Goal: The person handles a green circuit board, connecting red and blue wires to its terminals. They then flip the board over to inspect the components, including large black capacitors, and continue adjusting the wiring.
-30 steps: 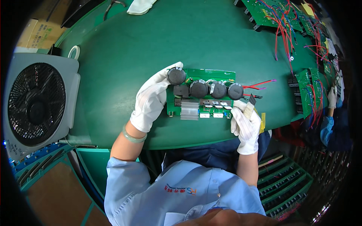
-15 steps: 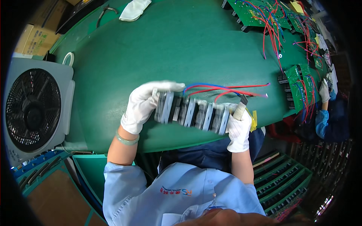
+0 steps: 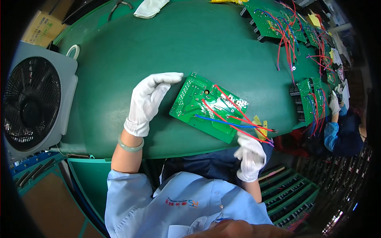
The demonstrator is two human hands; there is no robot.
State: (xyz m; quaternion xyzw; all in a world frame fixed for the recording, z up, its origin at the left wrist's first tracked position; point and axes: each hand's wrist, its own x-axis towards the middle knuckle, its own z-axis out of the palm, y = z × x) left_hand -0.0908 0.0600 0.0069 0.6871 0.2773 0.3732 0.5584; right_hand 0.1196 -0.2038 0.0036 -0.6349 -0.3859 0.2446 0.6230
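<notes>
A green circuit board (image 3: 198, 93) lies tilted on the green mat, with its soldered face up. Several red wires (image 3: 232, 102) and a blue wire (image 3: 222, 121) run from it toward its right end. Beside its left edge, my left hand (image 3: 147, 105), in a white glove, is open and apart from the board, its fingers stretched out. My right hand (image 3: 252, 156), also gloved in white, is close to the board's lower right corner below the wire ends. Its fingers are curled; whatever may be in them is hidden.
A grey fan (image 3: 35, 103) stands at the left. Green boards with wires (image 3: 274, 23) are at the far right, another wired board (image 3: 311, 101) nearer. Yellow tape (image 3: 260, 129) is at the near edge, a white glove (image 3: 151, 8) at the back. A co-worker's gloved hand (image 3: 334, 104) is at right.
The board was held up in both hands, its black parts showing; now it lies soldered face up on the mat. My left hand has let go. The brush in my right hand no longer shows.
</notes>
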